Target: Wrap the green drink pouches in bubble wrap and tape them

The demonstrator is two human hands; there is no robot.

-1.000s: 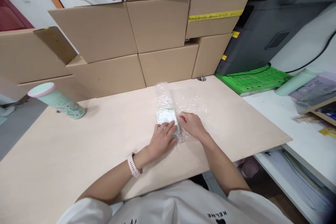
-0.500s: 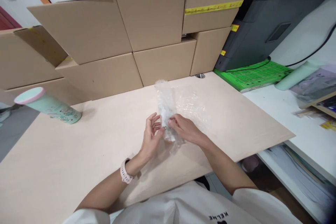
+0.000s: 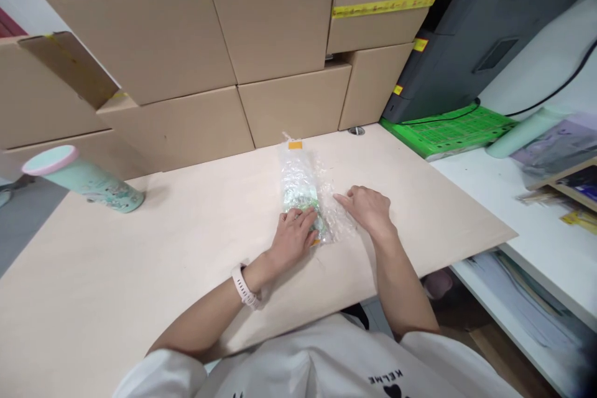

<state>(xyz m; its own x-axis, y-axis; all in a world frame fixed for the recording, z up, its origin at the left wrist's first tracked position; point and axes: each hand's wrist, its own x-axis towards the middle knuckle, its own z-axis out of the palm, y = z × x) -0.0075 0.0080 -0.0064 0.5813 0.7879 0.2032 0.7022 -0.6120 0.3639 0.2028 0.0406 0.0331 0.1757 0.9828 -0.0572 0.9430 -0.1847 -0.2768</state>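
Note:
Bubble wrap (image 3: 298,177) lies lengthwise on the table, covering a narrow flat item with green print and an orange patch at each end. Its exact kind is hidden by the plastic. My left hand (image 3: 295,235) rests on the near end of this wrapped item, palm down and fingers stretched out. A loose flap of clear bubble wrap (image 3: 339,216) spreads to the right. Over that flap's edge is my right hand (image 3: 370,208), index finger extended to the left and the other fingers curled; nothing shows in its grasp.
A mint tumbler with a pink rim (image 3: 88,180) stands at the left of the pale tabletop (image 3: 186,249). Stacked cardboard boxes (image 3: 284,25) wall off the back. At the right are a green plastic crate (image 3: 452,130), a dark grey machine (image 3: 466,43) and a white shelf (image 3: 504,180).
The wrapped item now lies flat, its green print showing. My left hand has moved right onto it, flattening out. My right hand has pulled away to the right, off the item.

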